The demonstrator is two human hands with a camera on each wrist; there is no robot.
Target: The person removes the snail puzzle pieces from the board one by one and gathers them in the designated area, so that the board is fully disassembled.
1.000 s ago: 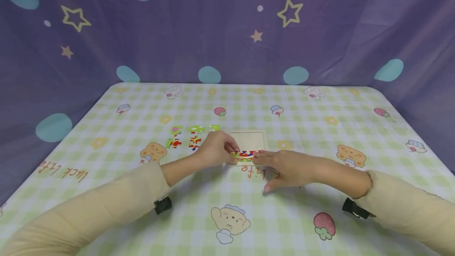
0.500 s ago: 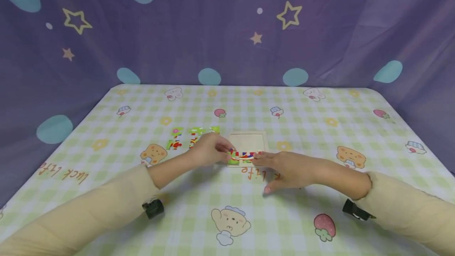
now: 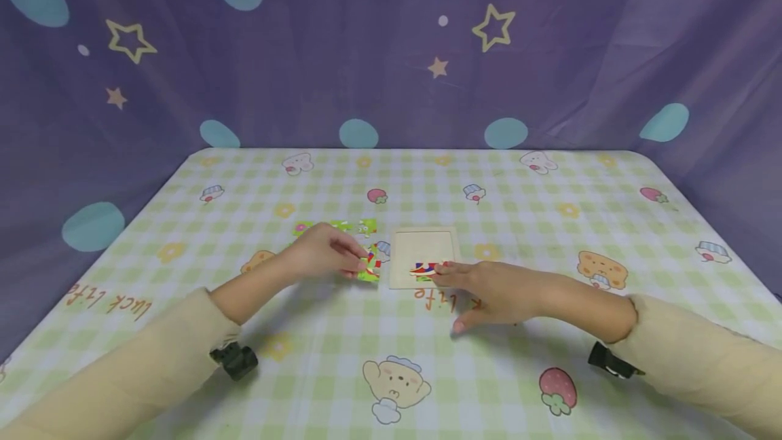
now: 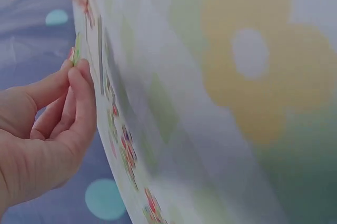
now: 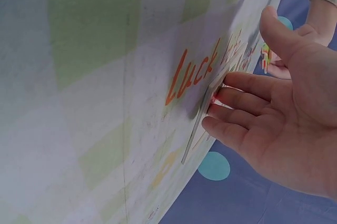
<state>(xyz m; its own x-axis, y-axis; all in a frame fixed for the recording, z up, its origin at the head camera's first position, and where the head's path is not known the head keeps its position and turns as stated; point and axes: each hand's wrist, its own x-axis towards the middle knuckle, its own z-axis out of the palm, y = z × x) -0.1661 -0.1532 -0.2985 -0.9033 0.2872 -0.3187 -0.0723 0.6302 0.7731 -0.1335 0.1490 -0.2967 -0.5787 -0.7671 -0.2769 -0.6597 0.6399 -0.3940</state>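
Observation:
My left hand (image 3: 326, 250) pinches a green and red jigsaw piece (image 3: 369, 270) between thumb and fingertips, left of the wooden puzzle tray (image 3: 394, 257). In the left wrist view the piece (image 4: 75, 51) is held edge-on, raised off the table. My right hand (image 3: 495, 287) lies with straight fingers over the tray's near right corner. Its fingertips touch red, blue and green pieces (image 3: 423, 269) along the tray's near side and partly hide them. The right wrist view shows those fingers (image 5: 237, 105) stretched over the tray's edge.
More loose pieces (image 3: 366, 226) lie on the table left of the tray, partly hidden behind my left hand. A checked cloth with printed figures (image 3: 397, 386) covers the table. A purple curtain (image 3: 366, 73) hangs behind its far edge.
My left hand has moved left, away from the tray, taking a green and red piece out of its near left corner. My right hand has stayed in place.

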